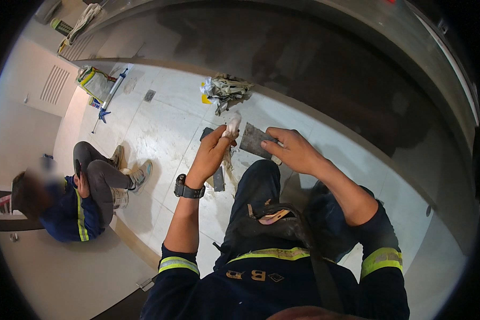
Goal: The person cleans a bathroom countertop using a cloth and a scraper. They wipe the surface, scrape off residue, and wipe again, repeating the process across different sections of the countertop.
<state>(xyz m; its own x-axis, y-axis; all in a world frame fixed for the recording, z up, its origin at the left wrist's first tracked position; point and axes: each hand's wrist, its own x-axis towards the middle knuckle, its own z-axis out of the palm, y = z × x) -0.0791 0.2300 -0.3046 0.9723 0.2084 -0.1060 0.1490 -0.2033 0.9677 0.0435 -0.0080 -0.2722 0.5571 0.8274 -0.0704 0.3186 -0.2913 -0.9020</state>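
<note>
My left hand, with a black watch at its wrist, is closed around a crumpled white cloth. Off-white strands of it, or of another rag, hang below my fingers. In my right hand is a flat grey scraper blade, gripped along its right end between thumb and fingers. The blade is apart from the cloth, just to its right. Beneath my left hand a dark flat piece lies on the floor; my hand hides part of it, so I cannot tell its kind.
A heap of crumpled wrapping lies ahead, by the dark glossy panel. Farther left are a caulking gun, a bag and a floor drain. At left a person sits on the pale tiled floor.
</note>
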